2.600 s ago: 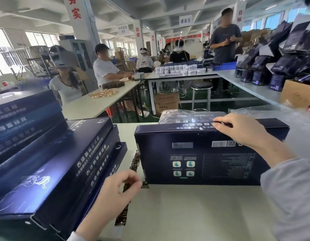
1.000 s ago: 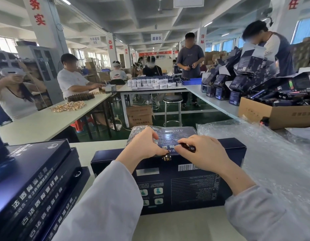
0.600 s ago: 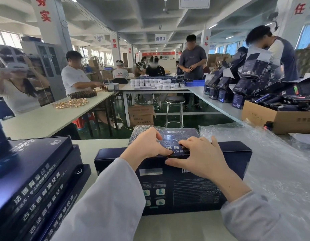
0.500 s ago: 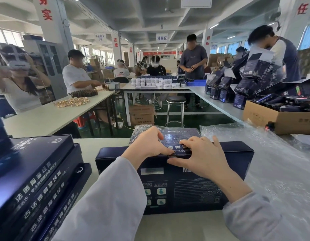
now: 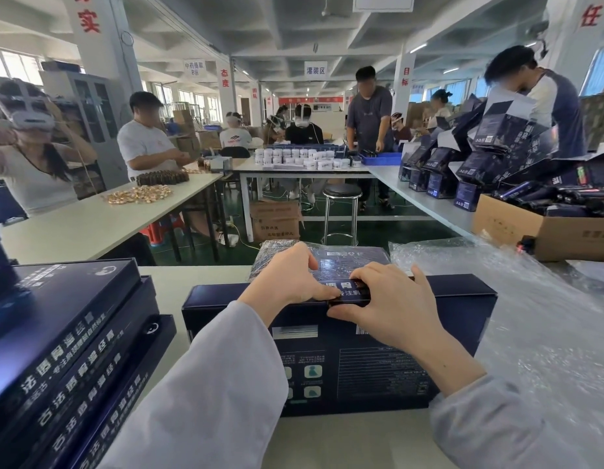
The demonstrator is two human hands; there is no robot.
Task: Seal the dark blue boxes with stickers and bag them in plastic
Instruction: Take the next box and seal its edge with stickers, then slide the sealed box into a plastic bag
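A dark blue box (image 5: 358,370) stands on its long side on the white table (image 5: 344,441) in front of me, its printed face toward me. A small dark sticker (image 5: 348,299) folds over the middle of its top edge. My left hand (image 5: 290,279) rests on the box's top, with a fingertip pressing beside the sticker. My right hand (image 5: 392,299) presses the sticker, fingers spread on the top and thumb flat on the front face. Behind it lies another dark blue box inside a plastic bag (image 5: 348,257).
A stack of dark blue boxes (image 5: 67,336) fills the left. Crumpled clear plastic bags (image 5: 537,316) cover the table on the right. A cardboard carton (image 5: 547,235) stands at the far right. Other people work at tables beyond.
My left hand came up from the sticker strip on the table to the box's top. Both hands set the sticker on the top edge; the right thumb now presses it down the front.
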